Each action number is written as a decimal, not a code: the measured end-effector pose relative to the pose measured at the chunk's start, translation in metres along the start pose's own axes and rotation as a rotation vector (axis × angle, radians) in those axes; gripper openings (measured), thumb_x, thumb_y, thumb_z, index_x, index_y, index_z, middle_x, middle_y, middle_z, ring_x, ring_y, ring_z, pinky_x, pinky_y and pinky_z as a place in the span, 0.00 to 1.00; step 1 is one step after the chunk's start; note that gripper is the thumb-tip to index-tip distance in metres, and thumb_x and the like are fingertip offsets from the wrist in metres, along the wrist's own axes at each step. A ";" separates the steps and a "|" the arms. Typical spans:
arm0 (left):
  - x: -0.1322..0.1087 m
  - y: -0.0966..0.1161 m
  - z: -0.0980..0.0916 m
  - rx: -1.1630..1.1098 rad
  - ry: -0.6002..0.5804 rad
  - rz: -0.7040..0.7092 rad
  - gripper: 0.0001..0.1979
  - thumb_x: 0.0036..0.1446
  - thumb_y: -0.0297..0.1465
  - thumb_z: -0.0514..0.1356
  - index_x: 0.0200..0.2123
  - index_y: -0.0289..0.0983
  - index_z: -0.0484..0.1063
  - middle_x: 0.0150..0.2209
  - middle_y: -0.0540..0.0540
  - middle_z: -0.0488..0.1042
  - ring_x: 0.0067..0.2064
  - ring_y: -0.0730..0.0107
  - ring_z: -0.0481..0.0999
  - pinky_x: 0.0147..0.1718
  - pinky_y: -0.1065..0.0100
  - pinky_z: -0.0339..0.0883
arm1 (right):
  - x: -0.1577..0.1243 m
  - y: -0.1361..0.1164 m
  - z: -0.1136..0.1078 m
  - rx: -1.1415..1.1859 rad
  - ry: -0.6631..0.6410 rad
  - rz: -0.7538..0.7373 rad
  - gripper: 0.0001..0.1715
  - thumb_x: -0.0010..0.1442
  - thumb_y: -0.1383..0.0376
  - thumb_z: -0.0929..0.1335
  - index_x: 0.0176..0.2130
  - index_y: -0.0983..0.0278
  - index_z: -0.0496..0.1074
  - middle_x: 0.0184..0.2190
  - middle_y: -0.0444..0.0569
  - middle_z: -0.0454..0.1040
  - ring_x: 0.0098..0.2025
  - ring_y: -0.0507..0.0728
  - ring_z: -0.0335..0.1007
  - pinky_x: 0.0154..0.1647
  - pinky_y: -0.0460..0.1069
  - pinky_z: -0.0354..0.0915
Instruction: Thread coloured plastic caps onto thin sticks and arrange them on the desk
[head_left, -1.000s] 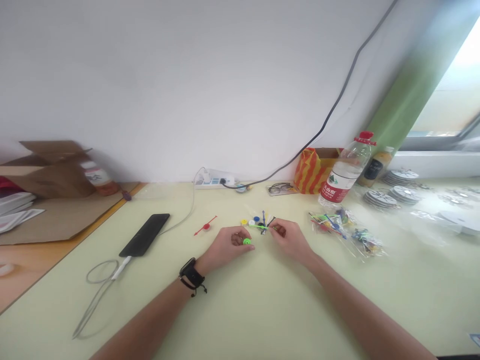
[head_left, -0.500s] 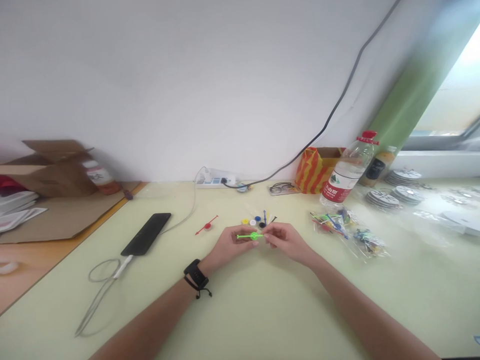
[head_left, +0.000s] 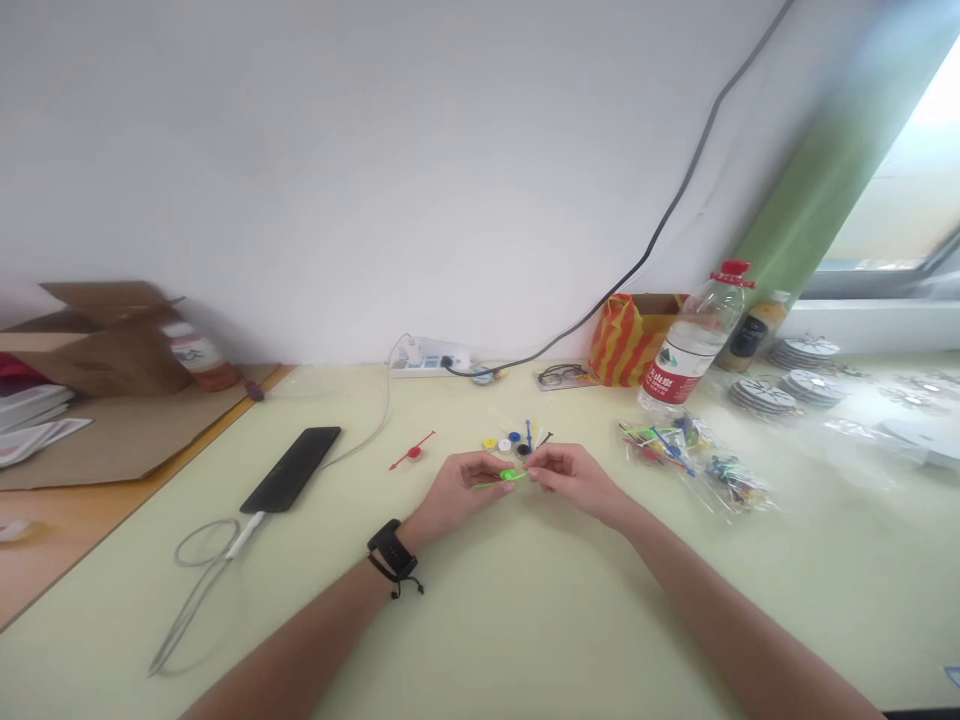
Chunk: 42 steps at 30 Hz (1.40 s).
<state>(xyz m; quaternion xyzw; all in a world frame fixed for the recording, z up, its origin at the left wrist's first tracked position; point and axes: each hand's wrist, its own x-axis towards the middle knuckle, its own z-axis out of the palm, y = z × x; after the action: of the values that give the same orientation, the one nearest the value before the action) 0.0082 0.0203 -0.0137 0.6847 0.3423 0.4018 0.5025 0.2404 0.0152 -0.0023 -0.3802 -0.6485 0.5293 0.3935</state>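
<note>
My left hand (head_left: 459, 492) pinches a small green plastic arrow spinner (head_left: 508, 475) by its round middle, between thumb and fingers. At the spinner's right end, the fingertips of my right hand (head_left: 571, 480) are closed on its tip. Just beyond my hands lie round caps: a yellow cap (head_left: 490, 443), a white cap (head_left: 504, 445), a blue cap (head_left: 514, 437) and a black cap (head_left: 523, 450). A blue arrow (head_left: 529, 434) and a black arrow are beside them, partly behind my right hand. To the left rests a red arrow spinner (head_left: 413, 453) with a round red middle.
A black phone (head_left: 292, 470) on a cable lies to the left. Clear bags of coloured parts (head_left: 660, 445), a large water bottle (head_left: 686, 350) and stacked discs (head_left: 761, 397) stand to the right. A power strip (head_left: 431, 362) sits against the wall.
The green spinner has turned in my fingers, from showing its round face to a more edge-on, tilted view. Both hands have stayed nearly in place.
</note>
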 end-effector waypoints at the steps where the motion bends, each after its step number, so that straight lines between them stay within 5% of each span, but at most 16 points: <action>1: 0.000 0.000 0.000 0.012 0.005 0.002 0.13 0.55 0.36 0.71 0.41 0.35 0.80 0.43 0.40 0.82 0.46 0.59 0.81 0.52 0.57 0.74 | 0.000 -0.001 0.000 0.008 0.003 0.007 0.17 0.58 0.53 0.73 0.38 0.64 0.77 0.30 0.46 0.73 0.32 0.53 0.67 0.34 0.49 0.67; 17: -0.005 0.007 0.002 0.189 -0.007 0.009 0.12 0.62 0.40 0.64 0.39 0.37 0.75 0.37 0.46 0.78 0.40 0.64 0.77 0.42 0.64 0.73 | 0.000 0.002 0.000 -0.032 -0.061 0.038 0.16 0.58 0.53 0.73 0.36 0.65 0.77 0.29 0.46 0.73 0.30 0.53 0.67 0.33 0.49 0.64; 22: -0.004 0.010 0.004 0.086 -0.007 0.014 0.13 0.60 0.40 0.67 0.39 0.36 0.76 0.40 0.43 0.79 0.44 0.62 0.78 0.49 0.60 0.72 | 0.000 0.002 0.000 0.010 -0.021 0.070 0.21 0.58 0.48 0.73 0.37 0.64 0.75 0.27 0.43 0.70 0.28 0.52 0.65 0.31 0.48 0.63; 31: 0.000 0.018 -0.004 -0.309 -0.067 -0.184 0.17 0.63 0.44 0.64 0.46 0.38 0.79 0.52 0.39 0.78 0.54 0.55 0.78 0.54 0.56 0.72 | 0.003 0.006 0.007 0.023 0.060 0.052 0.23 0.58 0.46 0.72 0.38 0.63 0.75 0.31 0.45 0.73 0.27 0.51 0.63 0.29 0.48 0.61; 42: 0.002 0.012 -0.013 -0.359 -0.064 -0.262 0.16 0.58 0.39 0.69 0.48 0.39 0.81 0.53 0.41 0.78 0.58 0.55 0.75 0.59 0.57 0.66 | 0.007 0.012 0.012 0.081 0.122 0.041 0.24 0.57 0.45 0.73 0.38 0.62 0.75 0.30 0.44 0.71 0.26 0.50 0.61 0.27 0.47 0.62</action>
<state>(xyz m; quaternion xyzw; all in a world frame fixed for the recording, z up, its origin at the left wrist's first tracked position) -0.0015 0.0247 0.0002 0.5463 0.3355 0.3656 0.6748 0.2273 0.0186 -0.0145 -0.4086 -0.5934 0.5387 0.4366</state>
